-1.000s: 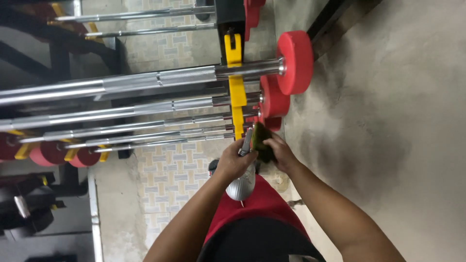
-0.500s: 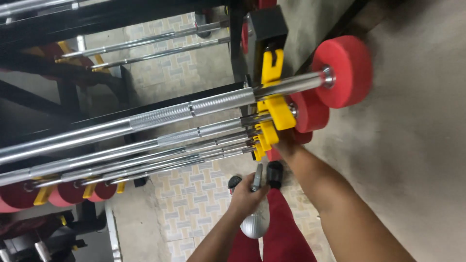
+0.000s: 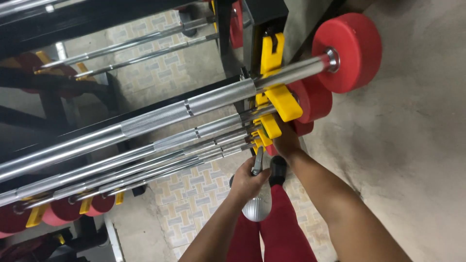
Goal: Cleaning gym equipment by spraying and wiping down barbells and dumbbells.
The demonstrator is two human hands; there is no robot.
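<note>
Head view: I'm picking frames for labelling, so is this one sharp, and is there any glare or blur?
Head view: mostly sharp; bright glare streaks run along the chrome bars; the silver bottle in the left hand shines; the right hand sits partly shadowed under the yellow rack hooks.

Gym, racked steel barbells, red weight plates
</note>
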